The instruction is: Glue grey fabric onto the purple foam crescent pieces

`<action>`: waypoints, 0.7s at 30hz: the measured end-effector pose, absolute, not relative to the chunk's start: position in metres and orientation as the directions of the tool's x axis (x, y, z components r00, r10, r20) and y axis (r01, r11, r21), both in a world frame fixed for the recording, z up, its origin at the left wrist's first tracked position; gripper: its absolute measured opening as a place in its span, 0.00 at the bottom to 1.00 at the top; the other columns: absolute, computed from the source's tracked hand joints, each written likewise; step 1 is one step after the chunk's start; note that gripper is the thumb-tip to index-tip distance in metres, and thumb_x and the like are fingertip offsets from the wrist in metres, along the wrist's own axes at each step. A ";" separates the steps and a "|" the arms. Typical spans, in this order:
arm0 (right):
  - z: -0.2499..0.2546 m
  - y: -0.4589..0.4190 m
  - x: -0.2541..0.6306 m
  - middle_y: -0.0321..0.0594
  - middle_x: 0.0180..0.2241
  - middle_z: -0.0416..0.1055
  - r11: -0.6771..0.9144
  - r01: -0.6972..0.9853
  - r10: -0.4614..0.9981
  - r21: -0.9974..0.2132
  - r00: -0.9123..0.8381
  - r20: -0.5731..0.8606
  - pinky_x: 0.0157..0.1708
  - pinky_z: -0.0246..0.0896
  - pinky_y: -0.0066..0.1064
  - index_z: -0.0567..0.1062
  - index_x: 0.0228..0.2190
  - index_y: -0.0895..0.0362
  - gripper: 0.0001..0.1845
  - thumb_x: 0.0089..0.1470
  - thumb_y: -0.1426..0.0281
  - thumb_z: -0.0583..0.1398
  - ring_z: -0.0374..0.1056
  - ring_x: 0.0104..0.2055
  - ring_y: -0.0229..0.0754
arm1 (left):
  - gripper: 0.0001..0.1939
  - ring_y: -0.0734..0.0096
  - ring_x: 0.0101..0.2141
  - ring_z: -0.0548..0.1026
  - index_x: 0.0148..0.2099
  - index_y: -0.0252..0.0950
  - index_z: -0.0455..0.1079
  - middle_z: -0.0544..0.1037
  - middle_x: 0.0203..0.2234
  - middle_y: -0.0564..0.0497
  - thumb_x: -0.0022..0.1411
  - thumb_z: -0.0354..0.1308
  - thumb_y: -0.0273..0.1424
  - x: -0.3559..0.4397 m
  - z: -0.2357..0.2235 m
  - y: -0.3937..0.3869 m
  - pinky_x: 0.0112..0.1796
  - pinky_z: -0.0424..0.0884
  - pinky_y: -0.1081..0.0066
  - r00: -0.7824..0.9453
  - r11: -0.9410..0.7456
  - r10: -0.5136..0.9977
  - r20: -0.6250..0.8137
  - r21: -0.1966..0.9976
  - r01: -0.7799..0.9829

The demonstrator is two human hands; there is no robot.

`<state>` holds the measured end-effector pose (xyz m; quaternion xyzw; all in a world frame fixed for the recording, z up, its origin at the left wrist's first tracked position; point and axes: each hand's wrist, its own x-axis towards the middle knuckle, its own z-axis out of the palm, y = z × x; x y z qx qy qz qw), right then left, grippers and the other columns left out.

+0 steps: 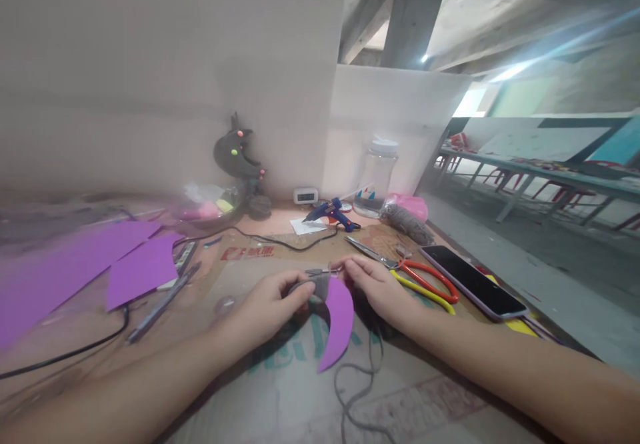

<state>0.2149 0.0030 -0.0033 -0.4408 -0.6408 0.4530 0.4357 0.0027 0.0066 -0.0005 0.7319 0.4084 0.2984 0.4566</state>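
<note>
L hand (283, 295): thumb + fingers closed on grey-yarn-wrapped end of purple crescent cutout (341, 324), btwn both hands over printed cardboard (240, 397). R hand (370, 283): thumb + index fingertips pinched tog. nr crescent's top; can't tell what's btwn them. Loose grey yarn (350, 365) trails below. Scissors (393, 264) + phone (475, 283) to R; glue gun (336, 215) behind.

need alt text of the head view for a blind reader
A left hand holds a purple crescent partly wrapped in gray yarn, right hand near its upper end. Scissors, phone and glue gun are nearby.
</note>
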 end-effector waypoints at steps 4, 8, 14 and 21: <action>-0.002 0.006 0.214 0.32 0.20 0.66 0.131 0.105 0.983 -0.986 -0.145 0.115 0.23 0.56 0.27 0.74 0.34 0.58 0.16 0.53 0.57 0.59 0.60 0.22 0.34 | 0.16 0.73 0.24 0.64 0.29 0.36 0.63 0.67 0.22 0.56 0.63 0.50 0.41 0.003 -0.002 0.010 0.28 0.59 0.72 0.465 -0.181 0.885 0.028 0.940 0.288; 0.004 0.003 0.213 0.35 0.22 0.70 0.114 0.216 0.989 -0.970 -0.116 0.091 0.25 0.58 0.27 0.77 0.31 0.58 0.14 0.51 0.61 0.60 0.62 0.24 0.35 | 0.16 0.74 0.24 0.64 0.29 0.36 0.63 0.67 0.22 0.56 0.64 0.50 0.42 0.001 -0.002 0.010 0.28 0.59 0.72 0.472 -0.174 0.881 0.024 0.945 0.278; 0.010 0.000 0.211 0.37 0.27 0.73 0.116 0.292 0.990 -0.949 -0.112 0.087 0.29 0.62 0.28 0.77 0.30 0.58 0.13 0.50 0.61 0.60 0.66 0.28 0.37 | 0.17 0.76 0.22 0.63 0.29 0.37 0.63 0.67 0.22 0.56 0.64 0.50 0.44 -0.001 -0.006 0.010 0.26 0.58 0.73 0.465 -0.158 0.886 0.000 0.941 0.300; 0.010 -0.002 0.211 0.34 0.24 0.69 0.155 0.301 0.985 -0.941 -0.120 0.123 0.27 0.60 0.26 0.71 0.27 0.57 0.12 0.51 0.61 0.61 0.63 0.26 0.34 | 0.17 0.75 0.22 0.64 0.28 0.37 0.63 0.68 0.22 0.56 0.64 0.50 0.44 -0.001 -0.006 0.011 0.26 0.59 0.73 0.461 -0.186 0.887 0.020 0.930 0.316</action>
